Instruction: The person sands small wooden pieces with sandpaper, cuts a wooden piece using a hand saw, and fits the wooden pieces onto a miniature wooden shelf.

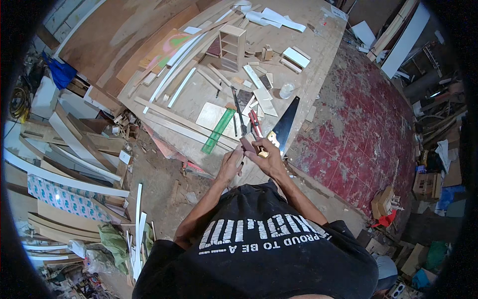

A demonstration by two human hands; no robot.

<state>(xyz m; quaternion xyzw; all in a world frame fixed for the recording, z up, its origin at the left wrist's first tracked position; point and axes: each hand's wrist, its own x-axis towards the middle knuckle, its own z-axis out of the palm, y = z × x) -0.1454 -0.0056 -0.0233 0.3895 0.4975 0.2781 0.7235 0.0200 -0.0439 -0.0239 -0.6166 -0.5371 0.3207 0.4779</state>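
Note:
At the near edge of the workbench, my right hand [266, 154] grips a small reddish-brown piece [247, 143], perhaps sandpaper. My left hand [231, 164] is curled just left of it with fingertips at the piece; what else it holds is hard to make out. A handsaw [284, 122] with a light handle lies beside my right hand. Red-handled pliers or a similar tool [254, 122] and a long dark metal bar [238, 107] lie beyond my hands. A green translucent ruler [219, 130] lies to the left over a pale square board [209, 114].
The workbench [323, 30] holds wood strips [181, 87], a small shelf unit [232, 47], a white block [295, 58] and a clear cup [287, 90]. Leaning boards [79, 149] crowd the left. Right of the bench lie red floor tiles [343, 154] and piled clutter [428, 184].

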